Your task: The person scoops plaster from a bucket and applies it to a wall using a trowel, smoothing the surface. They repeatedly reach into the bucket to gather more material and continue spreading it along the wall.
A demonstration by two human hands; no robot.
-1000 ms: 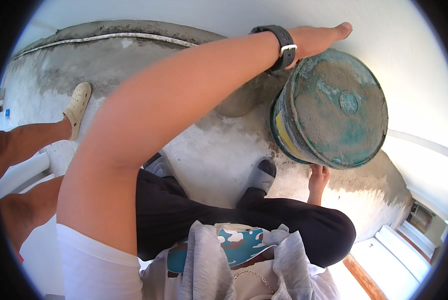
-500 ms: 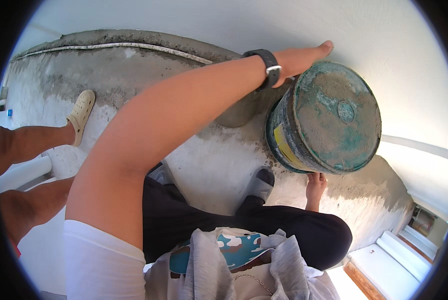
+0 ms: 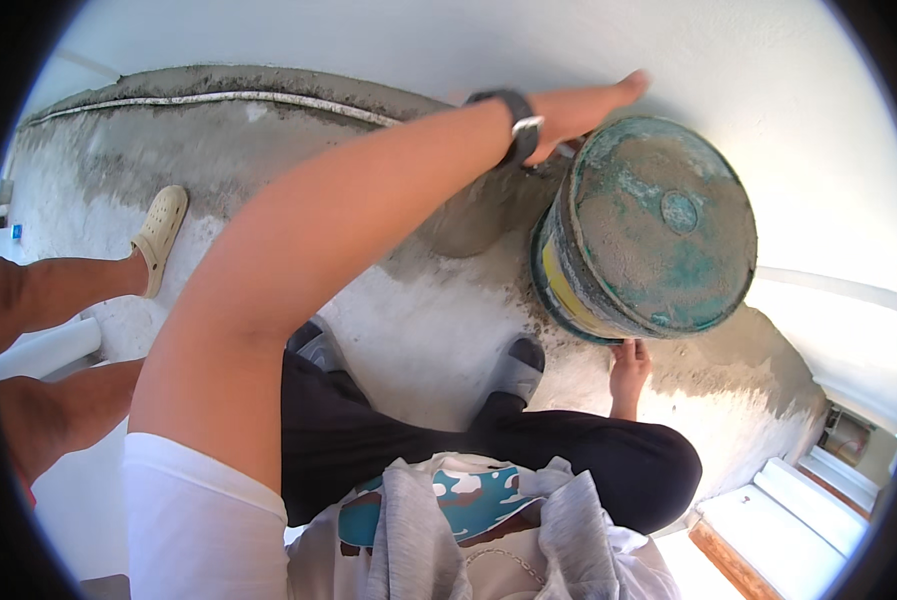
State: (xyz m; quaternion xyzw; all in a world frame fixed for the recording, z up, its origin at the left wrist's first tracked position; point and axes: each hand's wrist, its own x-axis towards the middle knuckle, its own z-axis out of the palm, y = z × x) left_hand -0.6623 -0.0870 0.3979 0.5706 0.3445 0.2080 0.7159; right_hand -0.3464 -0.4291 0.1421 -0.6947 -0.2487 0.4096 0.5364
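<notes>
A green bucket [image 3: 593, 262], crusted with grey mortar and bearing a yellow patch, stands upside down and tilted at the right, by the white wall. Its round base [image 3: 680, 211] faces up toward me. My left hand [image 3: 580, 112], above a black wristwatch [image 3: 518, 125], is against the bucket's far side; part of its fingers is hidden behind it, and one fingertip points outward. Low on the near side, my right hand [image 3: 629, 372] has its fingers curled at the bucket's lower rim.
Wet mortar [image 3: 468, 222] lies on the floor left of the bucket. A pale pipe [image 3: 238, 97] follows the wall's foot. Another person's leg with a cream clog [image 3: 160, 235] stands at left. My slippered foot [image 3: 516, 370] is close by. A white board [image 3: 768, 520] lies lower right.
The bucket has shifted slightly left and up in the picture and tips a little more. My left hand has moved a bit left and up with it; my right hand stays at the rim.
</notes>
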